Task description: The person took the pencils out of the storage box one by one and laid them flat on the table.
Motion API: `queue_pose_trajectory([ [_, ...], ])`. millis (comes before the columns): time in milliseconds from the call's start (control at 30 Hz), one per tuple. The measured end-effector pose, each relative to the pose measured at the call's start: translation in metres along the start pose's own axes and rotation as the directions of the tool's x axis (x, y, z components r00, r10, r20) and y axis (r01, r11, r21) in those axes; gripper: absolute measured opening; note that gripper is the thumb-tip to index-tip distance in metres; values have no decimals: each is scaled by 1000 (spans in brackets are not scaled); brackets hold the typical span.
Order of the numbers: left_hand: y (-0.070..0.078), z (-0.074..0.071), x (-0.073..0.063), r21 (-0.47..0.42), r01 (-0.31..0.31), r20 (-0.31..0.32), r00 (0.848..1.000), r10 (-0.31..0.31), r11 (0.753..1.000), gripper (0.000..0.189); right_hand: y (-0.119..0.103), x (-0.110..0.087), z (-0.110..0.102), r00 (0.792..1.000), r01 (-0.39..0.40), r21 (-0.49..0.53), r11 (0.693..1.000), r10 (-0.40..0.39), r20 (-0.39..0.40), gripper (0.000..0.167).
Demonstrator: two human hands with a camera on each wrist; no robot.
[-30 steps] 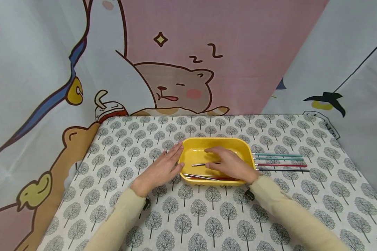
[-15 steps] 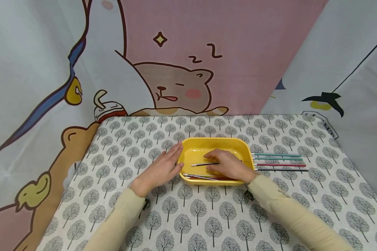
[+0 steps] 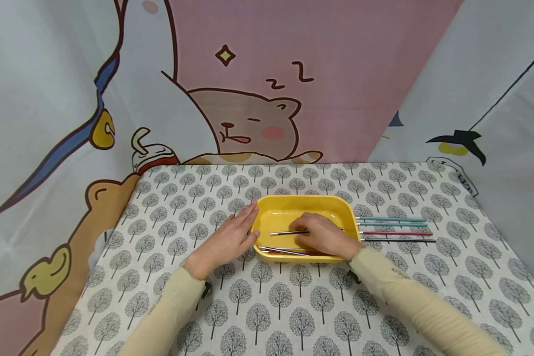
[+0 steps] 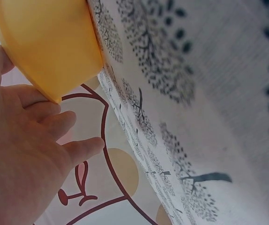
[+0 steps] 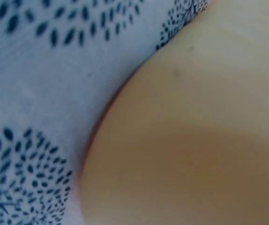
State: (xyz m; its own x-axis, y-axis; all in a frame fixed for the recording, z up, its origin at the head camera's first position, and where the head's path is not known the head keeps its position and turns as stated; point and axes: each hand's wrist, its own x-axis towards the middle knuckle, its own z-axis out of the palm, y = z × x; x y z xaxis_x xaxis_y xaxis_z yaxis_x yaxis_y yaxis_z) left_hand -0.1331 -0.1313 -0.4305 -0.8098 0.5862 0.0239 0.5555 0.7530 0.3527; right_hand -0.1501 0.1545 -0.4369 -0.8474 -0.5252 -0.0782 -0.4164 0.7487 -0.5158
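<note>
A counter [image 3: 258, 296] under tree-printed cloth surrounds the yellow tray [image 3: 309, 198]. Two cream-sleeved forearms [image 3: 414, 301] slant in from the tray's near side. The tray is a glossy, round-cornered oblong. The left hand [image 3: 222, 244] lies against its left end, grip apart, fingers outstretched along the wall. The right hand [image 3: 322, 235] arches down inside, fingers bent over a slim dark pencil [image 3: 289, 232] in the tray's middle; whether that grip is clamped on it, I can't quite tell. Other pencils [image 3: 289, 251] lie along the near wall; four colored pencils [image 3: 396, 233], teal, red and black, extend rightward beside its right end.
</note>
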Motion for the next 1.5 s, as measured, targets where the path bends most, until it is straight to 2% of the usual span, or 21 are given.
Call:
queue_pose_trajectory([
  [267,-1,0,-1,0,-1,-6,1000,1,1000,67,-2,0,1,999,35,-23,999,-35,7,19],
  [700,-1,-1,0,-4,-12,-17,1000,12,1000,66,-2,-1,0,1000,18,-36,999,-17,17,10],
  [1133,-1,1,0,-3,-24,-25,999,24,1000,67,-2,-6,-14,997,28,-7,1000,-28,-78,15],
  [1500,0,1,0,-6,-22,-23,999,21,1000,65,-17,-15,-31,987,70,45,997,-63,-145,13],
])
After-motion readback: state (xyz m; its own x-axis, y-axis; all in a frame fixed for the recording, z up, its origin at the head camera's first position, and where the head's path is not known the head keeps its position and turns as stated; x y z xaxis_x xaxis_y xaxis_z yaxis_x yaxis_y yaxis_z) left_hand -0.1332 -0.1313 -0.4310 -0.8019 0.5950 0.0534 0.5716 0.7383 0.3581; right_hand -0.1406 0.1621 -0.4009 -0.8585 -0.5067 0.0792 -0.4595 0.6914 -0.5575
